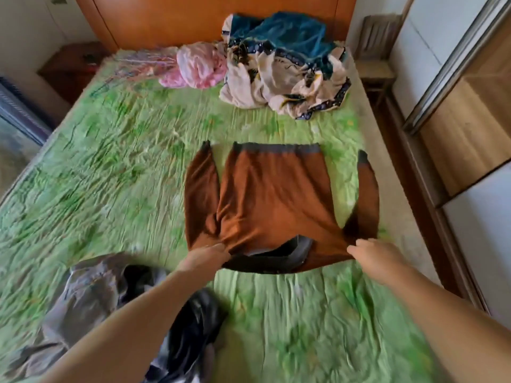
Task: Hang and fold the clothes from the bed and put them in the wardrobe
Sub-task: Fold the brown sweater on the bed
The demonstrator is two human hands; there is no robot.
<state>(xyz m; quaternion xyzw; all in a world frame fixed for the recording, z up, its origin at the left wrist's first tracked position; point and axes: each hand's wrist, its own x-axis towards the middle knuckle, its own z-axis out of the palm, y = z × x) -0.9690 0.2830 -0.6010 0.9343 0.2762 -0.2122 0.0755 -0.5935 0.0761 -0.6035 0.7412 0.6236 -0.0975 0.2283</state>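
The hands, left hand [206, 257] and right hand [370, 254], pinch sweater [271, 194] shoulders (bedspread [124, 161] all around).

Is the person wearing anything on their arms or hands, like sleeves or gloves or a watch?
No. The left forearm and right forearm are bare, with no sleeves in view. The left hand and right hand wear no gloves. I see no watch, bracelet or ring, though the picture is blurry.
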